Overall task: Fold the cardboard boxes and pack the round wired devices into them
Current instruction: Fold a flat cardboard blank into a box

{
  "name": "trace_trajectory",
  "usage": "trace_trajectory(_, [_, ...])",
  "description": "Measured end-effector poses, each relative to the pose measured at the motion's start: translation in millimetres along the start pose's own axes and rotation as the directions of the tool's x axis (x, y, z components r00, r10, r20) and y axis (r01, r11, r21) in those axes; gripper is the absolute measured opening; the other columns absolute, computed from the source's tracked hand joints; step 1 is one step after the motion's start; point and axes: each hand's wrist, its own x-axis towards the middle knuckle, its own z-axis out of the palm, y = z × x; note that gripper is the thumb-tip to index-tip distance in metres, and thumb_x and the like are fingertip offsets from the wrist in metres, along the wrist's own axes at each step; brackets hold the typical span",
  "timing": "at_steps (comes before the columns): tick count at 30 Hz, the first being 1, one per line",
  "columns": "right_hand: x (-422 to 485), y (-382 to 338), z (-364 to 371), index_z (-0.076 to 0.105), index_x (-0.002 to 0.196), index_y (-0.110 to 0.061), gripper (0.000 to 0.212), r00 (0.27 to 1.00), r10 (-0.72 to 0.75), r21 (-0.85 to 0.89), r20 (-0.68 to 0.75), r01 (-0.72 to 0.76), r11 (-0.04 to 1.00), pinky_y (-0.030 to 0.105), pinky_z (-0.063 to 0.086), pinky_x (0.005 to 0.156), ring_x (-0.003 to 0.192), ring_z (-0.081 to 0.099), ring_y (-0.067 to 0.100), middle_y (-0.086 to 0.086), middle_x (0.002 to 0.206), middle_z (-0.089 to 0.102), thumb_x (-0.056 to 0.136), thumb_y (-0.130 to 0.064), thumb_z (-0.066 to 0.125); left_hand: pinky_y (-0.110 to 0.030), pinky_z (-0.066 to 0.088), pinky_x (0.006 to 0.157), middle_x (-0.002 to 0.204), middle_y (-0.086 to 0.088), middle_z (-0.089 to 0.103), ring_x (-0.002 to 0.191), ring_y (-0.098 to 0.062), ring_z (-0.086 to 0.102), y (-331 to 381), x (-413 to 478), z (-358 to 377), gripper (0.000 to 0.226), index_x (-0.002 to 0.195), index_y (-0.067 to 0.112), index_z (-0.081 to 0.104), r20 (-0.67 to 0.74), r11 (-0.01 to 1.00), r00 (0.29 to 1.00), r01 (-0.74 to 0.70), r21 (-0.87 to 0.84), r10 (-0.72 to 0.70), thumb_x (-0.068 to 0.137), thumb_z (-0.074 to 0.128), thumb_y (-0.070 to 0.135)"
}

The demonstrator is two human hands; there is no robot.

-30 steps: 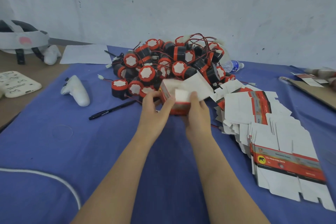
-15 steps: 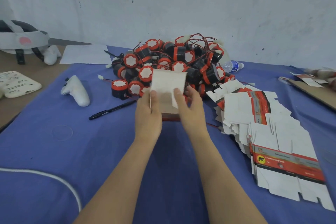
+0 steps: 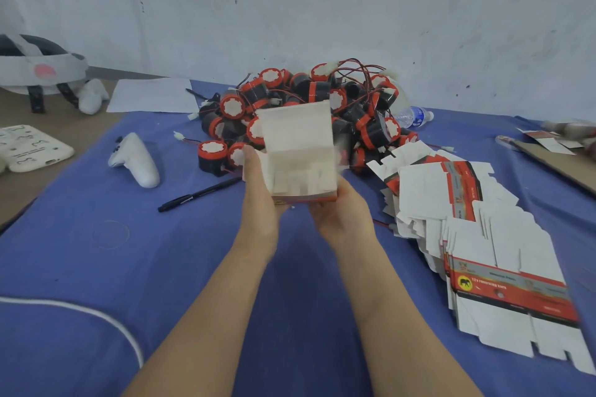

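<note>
I hold a half-folded white and red cardboard box (image 3: 298,151) upright above the blue cloth, its white inner flaps facing me. My left hand (image 3: 259,190) grips its left side and my right hand (image 3: 342,209) cups its lower right corner. Behind the box lies a heap of round black and red wired devices (image 3: 322,113) with white caps. To the right, a spread stack of flat unfolded boxes (image 3: 477,235) lies on the cloth.
A black pen (image 3: 200,194) and a white controller (image 3: 137,159) lie left of my hands. A white headset (image 3: 38,74) and a white tray (image 3: 29,147) sit on the brown table at far left. A water bottle (image 3: 414,115) lies behind the heap; a white cord (image 3: 80,309) crosses the near left.
The box has been raised and turned upright, its flaps opened toward me. Both hands have shifted lower on the box, now holding it near its bottom.
</note>
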Motion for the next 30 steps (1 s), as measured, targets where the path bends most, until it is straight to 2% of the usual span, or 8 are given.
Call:
trace_trajectory(4, [0,4,-1,0.058,0.107,-0.017,0.014,0.939,-0.326,-0.506,-0.112,0.228,0.832,0.026,0.057,0.072,0.082,0.065,0.009,0.001,0.099,0.065,0.096,-0.012,0.052,0.0,0.042,0.069,0.101,0.03,0.057,0.088,0.02,0.056,-1,-1,-2,0.026,0.107,0.045,0.05,-0.214,0.991,0.973,-0.065,0.119,0.09,0.101,0.026,0.053])
trace_trajectory(7, [-8,-2,3,0.055,0.103,-0.029,0.02,0.772,-0.621,-0.611,-0.133,0.43,0.665,0.025,0.049,0.085,0.098,0.06,0.008,-0.008,0.104,0.062,0.098,-0.014,0.044,-0.007,0.036,0.069,0.103,0.021,0.05,0.089,0.008,0.05,-1,4,-9,0.017,0.103,0.035,0.046,-0.276,0.931,0.937,-0.111,0.348,0.215,0.103,0.03,0.042])
trace_trajectory(9, [-16,-5,6,0.054,0.093,-0.036,0.029,0.689,-0.722,-0.648,0.063,0.578,0.496,0.013,0.044,0.075,0.088,0.059,0.001,-0.015,0.093,0.063,0.093,-0.01,0.042,-0.009,0.037,0.068,0.113,0.002,0.048,0.09,-0.005,0.047,-5,8,-13,0.022,0.108,0.016,0.049,-0.258,0.858,0.92,-0.135,0.496,0.294,0.102,0.036,0.032])
trace_trajectory(12, [-25,5,14,0.062,0.091,-0.027,0.028,0.755,-0.464,-0.765,0.463,0.605,0.221,0.022,0.048,0.069,0.073,0.058,0.007,-0.006,0.091,0.069,0.086,-0.006,0.043,-0.012,0.033,0.073,0.119,-0.016,0.046,0.093,-0.013,0.043,-10,12,-17,0.028,0.109,-0.001,0.05,-0.209,0.784,0.926,-0.13,0.607,0.315,0.1,0.041,0.024])
trace_trajectory(15, [-25,15,16,0.067,0.101,-0.01,0.027,0.794,-0.087,-0.798,0.602,0.596,-0.089,0.034,0.047,0.077,0.087,0.058,0.022,0.006,0.097,0.069,0.091,-0.009,0.042,-0.032,0.045,0.09,0.122,-0.012,0.052,0.106,-0.022,0.053,-12,16,-20,0.023,0.11,0.011,0.045,-0.211,0.845,0.974,0.044,0.533,0.082,0.1,0.043,0.032])
trace_trajectory(20, [-25,8,15,0.064,0.107,-0.015,0.024,0.771,0.058,-0.732,0.635,0.624,-0.274,0.028,0.031,0.074,0.085,0.056,0.022,0.001,0.095,0.067,0.09,-0.025,0.05,-0.033,0.049,0.085,0.103,0.004,0.057,0.102,-0.019,0.058,-9,16,-20,0.023,0.11,0.019,0.047,-0.195,0.858,0.981,0.088,0.505,0.014,0.095,0.054,0.035])
trace_trajectory(24, [-24,15,23,0.058,0.118,-0.02,0.034,0.796,0.119,-0.66,0.594,0.567,-0.492,0.035,0.033,0.095,0.102,0.056,0.022,-0.002,0.11,0.065,0.088,-0.035,0.056,-0.033,0.047,0.086,0.111,0.002,0.057,0.103,-0.017,0.056,-8,15,-15,0.029,0.118,0.017,0.051,-0.184,0.844,0.983,0.087,0.529,0.014,0.095,0.052,0.036])
trace_trajectory(30, [-11,16,45,0.065,0.102,-0.008,0.018,0.804,0.245,-0.648,0.542,0.585,-0.487,0.037,0.049,0.073,0.091,0.063,0.027,0.008,0.097,0.069,0.092,-0.015,0.052,-0.033,0.043,0.075,0.098,-0.005,0.06,0.091,-0.019,0.056,-4,18,-20,0.027,0.103,0.008,0.056,-0.258,0.89,0.964,0.064,0.451,0.061,0.099,0.045,0.032])
